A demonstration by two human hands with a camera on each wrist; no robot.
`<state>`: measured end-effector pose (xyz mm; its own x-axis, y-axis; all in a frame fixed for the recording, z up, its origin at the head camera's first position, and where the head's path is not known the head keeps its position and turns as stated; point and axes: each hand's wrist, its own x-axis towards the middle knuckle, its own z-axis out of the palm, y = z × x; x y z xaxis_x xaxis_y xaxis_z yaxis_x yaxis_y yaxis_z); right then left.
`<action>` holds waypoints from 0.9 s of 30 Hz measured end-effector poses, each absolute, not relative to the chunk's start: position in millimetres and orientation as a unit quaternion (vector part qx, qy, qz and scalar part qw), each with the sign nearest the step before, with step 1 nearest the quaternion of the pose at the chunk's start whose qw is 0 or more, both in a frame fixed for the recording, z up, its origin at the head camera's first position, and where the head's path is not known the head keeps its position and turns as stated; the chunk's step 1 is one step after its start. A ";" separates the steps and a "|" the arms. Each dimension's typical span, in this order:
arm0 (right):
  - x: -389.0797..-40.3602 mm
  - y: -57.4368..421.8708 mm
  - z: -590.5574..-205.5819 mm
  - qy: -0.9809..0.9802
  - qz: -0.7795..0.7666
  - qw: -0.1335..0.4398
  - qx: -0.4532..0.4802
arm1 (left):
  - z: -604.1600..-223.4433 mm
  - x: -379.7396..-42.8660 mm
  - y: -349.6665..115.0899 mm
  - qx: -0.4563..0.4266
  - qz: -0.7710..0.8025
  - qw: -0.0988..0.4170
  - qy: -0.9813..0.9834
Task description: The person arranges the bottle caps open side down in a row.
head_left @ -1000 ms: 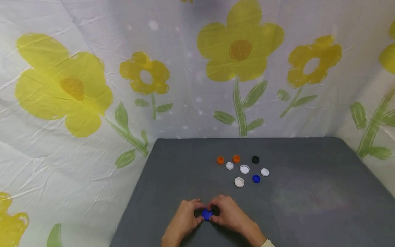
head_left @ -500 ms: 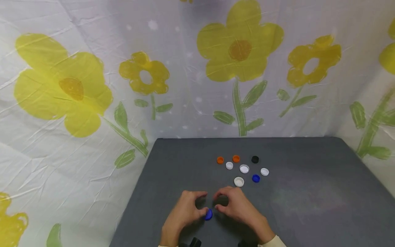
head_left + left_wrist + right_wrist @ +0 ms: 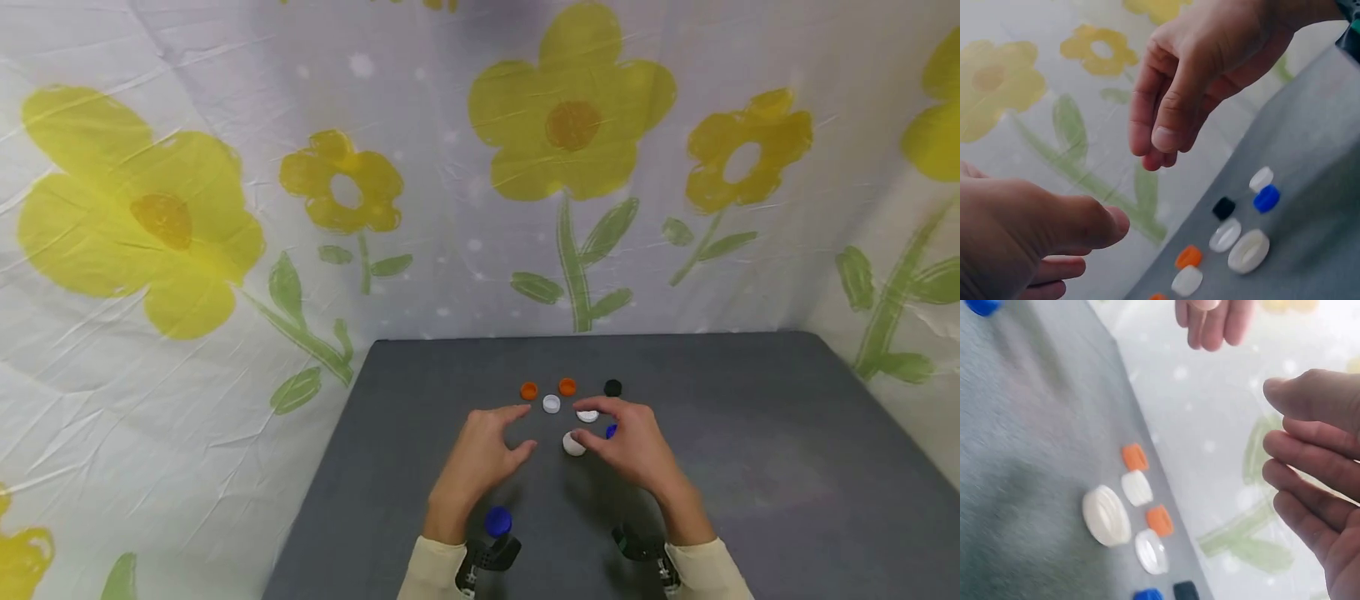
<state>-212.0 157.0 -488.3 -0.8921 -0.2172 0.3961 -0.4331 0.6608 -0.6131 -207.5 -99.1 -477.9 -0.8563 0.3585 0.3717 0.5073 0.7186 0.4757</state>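
Note:
My left hand point(image 3: 483, 454) is raised over the dark table, thumb and fingers apart with nothing between them. Beyond and left of my right forearm, a blue bottle cap point(image 3: 498, 522) lies on the table beside my left wrist. My right hand point(image 3: 633, 442) hovers above the group of caps, its thumb and fingers also spread and holding nothing. Below it are a large white cap point(image 3: 573, 444), another white cap point(image 3: 587, 416) and a second blue cap point(image 3: 611, 431), each partly covered in the head view. The left wrist view shows a further white cap point(image 3: 1261, 179), hidden in the head view.
Two orange caps, one at left point(image 3: 528, 391) and one nearer the middle point(image 3: 567, 387), lie behind a small white cap point(image 3: 551, 404). A black cap point(image 3: 612, 388) sits to their right. Flower-printed fabric point(image 3: 450, 250) hangs behind the grey table point(image 3: 750, 467).
Both hands, earlier together around the near blue cap, have let it go, moved apart and gone forward towards the other caps. The near blue cap stays on the table.

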 end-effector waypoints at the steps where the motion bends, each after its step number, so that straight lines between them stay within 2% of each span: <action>1: -213.7 160.3 -487.1 -0.899 0.372 0.149 0.178 | -477.7 -211.0 -95.6 -0.237 -0.295 0.129 -0.916; 9: -226.4 175.4 -494.6 -0.900 0.380 0.147 0.158 | -484.7 -235.3 -70.6 -0.221 -0.332 0.120 -0.909; 23: -243.6 177.7 -537.9 -0.914 0.353 0.120 0.161 | -530.2 -255.7 -47.7 -0.203 -0.346 0.040 -0.915; 27: -246.1 176.2 -545.4 -0.917 0.344 0.113 0.166 | -542.7 -258.7 -41.6 -0.210 -0.333 0.036 -0.918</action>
